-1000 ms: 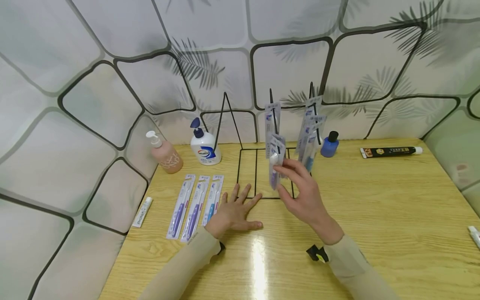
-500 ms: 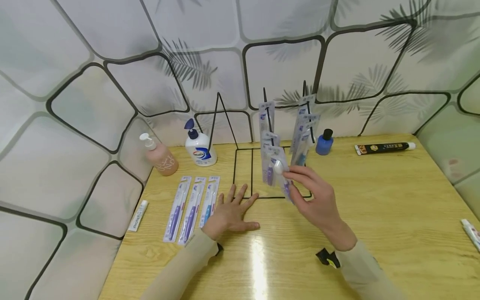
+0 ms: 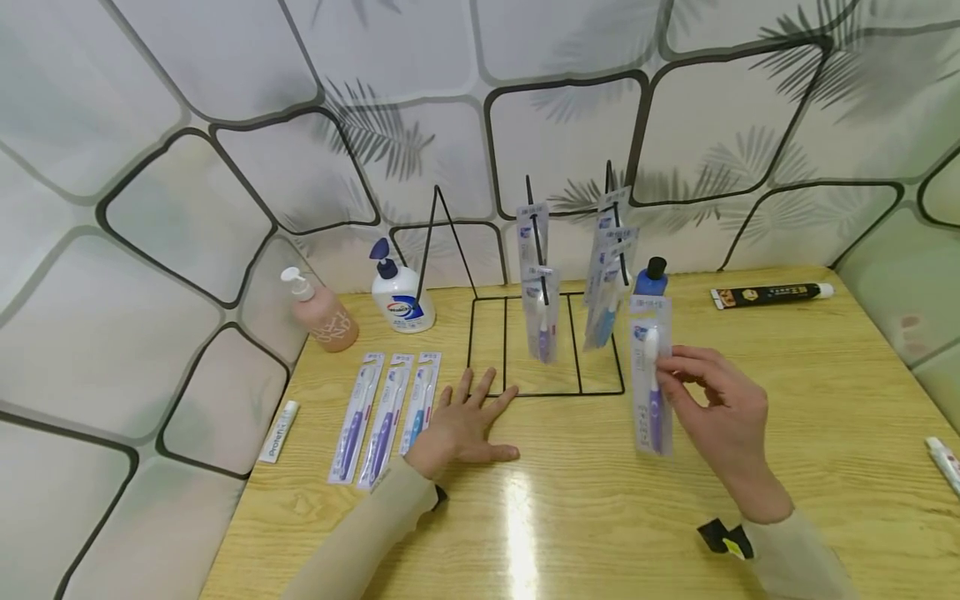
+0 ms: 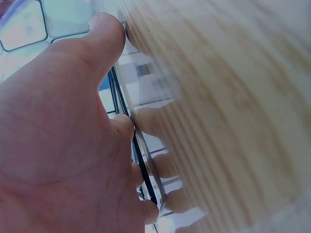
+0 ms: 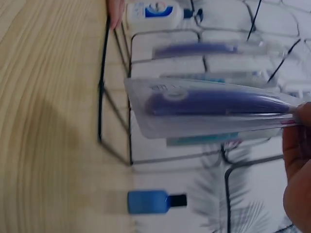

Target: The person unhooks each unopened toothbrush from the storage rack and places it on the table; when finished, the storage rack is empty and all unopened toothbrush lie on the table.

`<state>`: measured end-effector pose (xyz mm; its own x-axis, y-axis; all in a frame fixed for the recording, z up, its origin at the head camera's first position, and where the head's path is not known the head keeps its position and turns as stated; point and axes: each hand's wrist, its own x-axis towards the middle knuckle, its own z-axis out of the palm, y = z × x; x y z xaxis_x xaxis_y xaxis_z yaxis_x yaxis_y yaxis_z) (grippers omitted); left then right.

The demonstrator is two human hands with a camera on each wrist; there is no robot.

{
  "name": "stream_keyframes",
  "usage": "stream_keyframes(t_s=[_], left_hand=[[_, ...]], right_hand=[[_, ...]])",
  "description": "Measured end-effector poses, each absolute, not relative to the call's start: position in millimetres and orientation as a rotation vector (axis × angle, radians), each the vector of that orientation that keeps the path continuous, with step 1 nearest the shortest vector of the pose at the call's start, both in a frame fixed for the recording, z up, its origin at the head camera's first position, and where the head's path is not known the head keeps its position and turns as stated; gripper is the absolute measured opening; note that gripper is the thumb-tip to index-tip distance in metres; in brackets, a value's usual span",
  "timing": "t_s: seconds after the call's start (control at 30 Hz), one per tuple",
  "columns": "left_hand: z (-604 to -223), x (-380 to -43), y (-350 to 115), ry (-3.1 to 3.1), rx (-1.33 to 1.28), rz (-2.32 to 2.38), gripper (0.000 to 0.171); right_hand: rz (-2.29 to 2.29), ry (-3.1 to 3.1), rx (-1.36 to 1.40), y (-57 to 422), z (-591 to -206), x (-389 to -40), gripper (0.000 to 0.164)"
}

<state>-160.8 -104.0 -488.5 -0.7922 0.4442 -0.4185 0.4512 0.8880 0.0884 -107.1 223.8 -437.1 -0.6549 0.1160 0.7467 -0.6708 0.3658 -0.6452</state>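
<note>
My right hand [image 3: 716, 417] pinches the edge of a packaged purple toothbrush [image 3: 652, 392], held upright in front of the rack's right side. In the right wrist view the same toothbrush [image 5: 214, 104] lies across the picture, its handle end free. My left hand [image 3: 467, 423] rests flat on the table with its fingers spread, the tips at the front bar of the black wire rack [image 3: 543, 395]. Packaged toothbrushes hang on two of the rack's prongs: purple-handled ones [image 3: 543, 333] in the middle and blue-handled ones [image 3: 604, 321] on the right. The left prong [image 3: 431, 237] bears none.
Three packaged toothbrushes [image 3: 388, 417] lie left of my left hand. Behind them stand a white pump bottle [image 3: 403, 302] and a pink one [image 3: 326, 318]. A blue bottle [image 3: 651, 282] is partly behind the held package. Tubes lie at the left [image 3: 279, 432], back right [image 3: 772, 295] and right edge [image 3: 947, 467].
My right hand has drawn the purple toothbrush off the rack's middle prong and carried it to the right and nearer. Its package now faces the head camera. My left hand stays in place.
</note>
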Motion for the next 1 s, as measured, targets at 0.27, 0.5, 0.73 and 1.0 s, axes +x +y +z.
stream_keyframes(t_s=[0.27, 0.5, 0.73, 1.0], left_hand=[[-487, -161, -104, 2.627, 0.659, -0.035, 0.097], [-485, -160, -103, 2.627, 0.666, -0.038, 0.098], [-486, -159, -103, 2.625, 0.654, -0.032, 0.098], [-484, -160, -103, 2.62, 0.65, -0.069, 0.098]], right_hand=[[1.294, -2.331, 0.126, 272, -452, -129, 0.018], [1.326, -2.73, 0.037, 294, -467, -156, 0.021], [1.356, -2.904, 0.03, 298, -485, -184, 0.022], [1.408, -2.984, -0.034, 302, -495, -200, 0.022]])
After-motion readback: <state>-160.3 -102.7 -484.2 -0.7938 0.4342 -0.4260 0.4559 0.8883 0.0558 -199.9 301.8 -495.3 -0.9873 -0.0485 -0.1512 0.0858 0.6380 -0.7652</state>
